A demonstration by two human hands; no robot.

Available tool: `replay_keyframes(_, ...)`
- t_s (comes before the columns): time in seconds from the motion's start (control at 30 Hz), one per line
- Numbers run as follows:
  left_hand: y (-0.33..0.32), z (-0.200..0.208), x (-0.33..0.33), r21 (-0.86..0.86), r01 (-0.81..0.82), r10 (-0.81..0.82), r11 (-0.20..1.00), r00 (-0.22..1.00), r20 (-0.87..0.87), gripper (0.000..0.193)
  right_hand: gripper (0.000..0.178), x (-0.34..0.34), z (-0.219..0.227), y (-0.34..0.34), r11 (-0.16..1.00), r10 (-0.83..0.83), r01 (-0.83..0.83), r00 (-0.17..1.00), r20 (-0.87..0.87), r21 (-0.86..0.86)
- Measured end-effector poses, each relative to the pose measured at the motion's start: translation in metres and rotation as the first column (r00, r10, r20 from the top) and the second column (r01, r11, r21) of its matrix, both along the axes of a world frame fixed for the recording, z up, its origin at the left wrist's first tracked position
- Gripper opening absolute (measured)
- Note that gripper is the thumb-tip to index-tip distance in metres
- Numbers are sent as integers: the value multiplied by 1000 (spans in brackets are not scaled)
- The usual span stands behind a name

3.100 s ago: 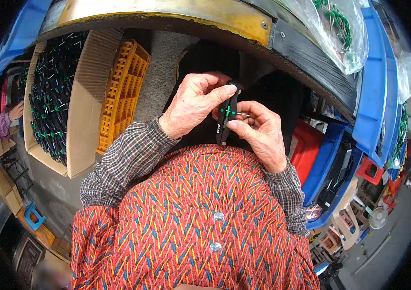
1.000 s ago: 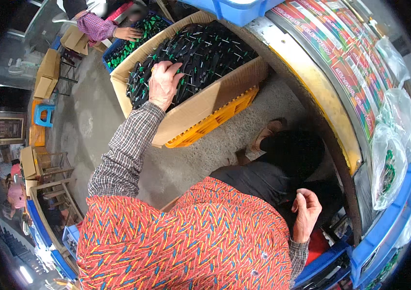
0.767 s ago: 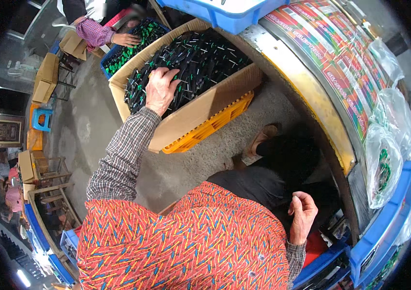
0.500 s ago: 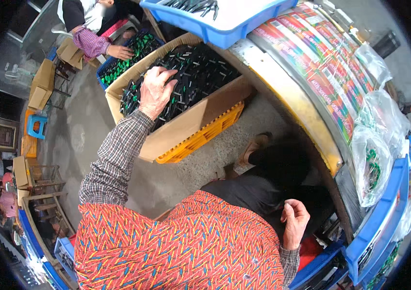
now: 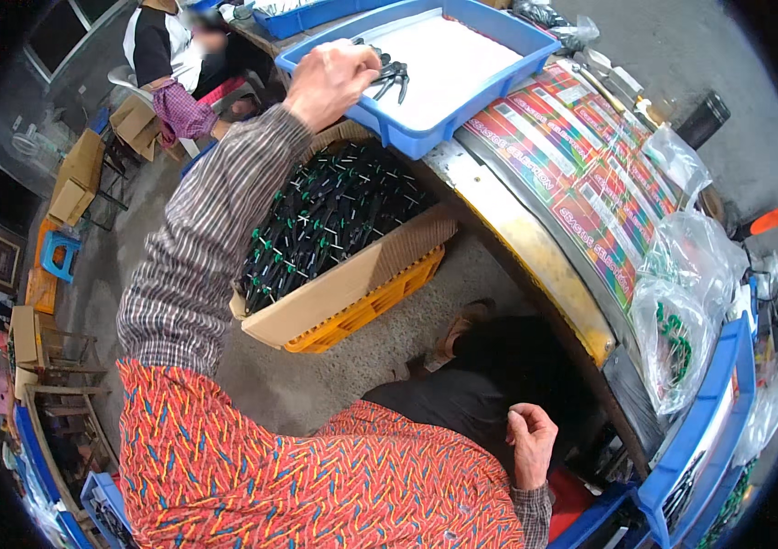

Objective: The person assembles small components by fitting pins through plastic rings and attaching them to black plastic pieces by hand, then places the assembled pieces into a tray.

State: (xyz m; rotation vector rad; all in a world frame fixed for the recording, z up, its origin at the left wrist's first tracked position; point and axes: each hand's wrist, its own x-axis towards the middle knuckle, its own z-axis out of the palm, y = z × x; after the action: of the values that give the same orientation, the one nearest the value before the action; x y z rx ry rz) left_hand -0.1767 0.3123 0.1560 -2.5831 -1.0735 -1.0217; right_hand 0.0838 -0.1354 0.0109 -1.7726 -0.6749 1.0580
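My left hand [image 5: 329, 84] reaches over the left end of a blue plastic tray [image 5: 426, 143]. Its fingers are bent and closed on black spring clamps at the tray's edge, partly hidden behind the hand. More black spring clamps [image 5: 392, 80] lie beside the fingertips on the tray's white lining. Below my left forearm stands an open cardboard box [image 5: 334, 295], full of black clamps [image 5: 329, 220] with green and silvery parts. At the lower right, my right hand [image 5: 532, 444] is held up near my lap, fingers curled towards the thumb, with nothing visible in it.
The box rests on a yellow plastic crate [image 5: 366, 306]. A curved bench covered with printed sheets [image 5: 581, 165] runs along the right. Clear plastic bags [image 5: 682, 339] and a blue tray [image 5: 696, 439] are at its near end. Another person [image 5: 169, 73] sits at the upper left.
My left hand has left the clamps in the cardboard box and moved up to the blue tray. The view has shifted, showing more of the tray. My right hand keeps its curled pose.
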Motion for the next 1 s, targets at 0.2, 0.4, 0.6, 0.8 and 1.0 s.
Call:
replay_keyframes(0.2,69,-8,32,-303,-121,13,945,942,-336,21,11,3,-2,6,1000,12,-12,1000,1,-19)
replay_keyframes(0.4,87,-14,75,-465,-324,67,824,871,-487,31,14,11,-11,7,998,-30,29,999,-31,-50)
replay_keyframes(0.6,88,-22,83,-317,-335,161,887,869,-468,43,16,12,-13,15,997,12,-13,1000,-5,-70)
replay_keyframes(0.8,103,-27,76,-436,-297,115,849,911,-397,28,15,11,-13,11,998,12,-11,1000,16,-55)
replay_keyframes(1.0,110,-27,74,-457,-178,54,871,961,-272,19,13,11,5,6,998,43,-49,982,184,30)
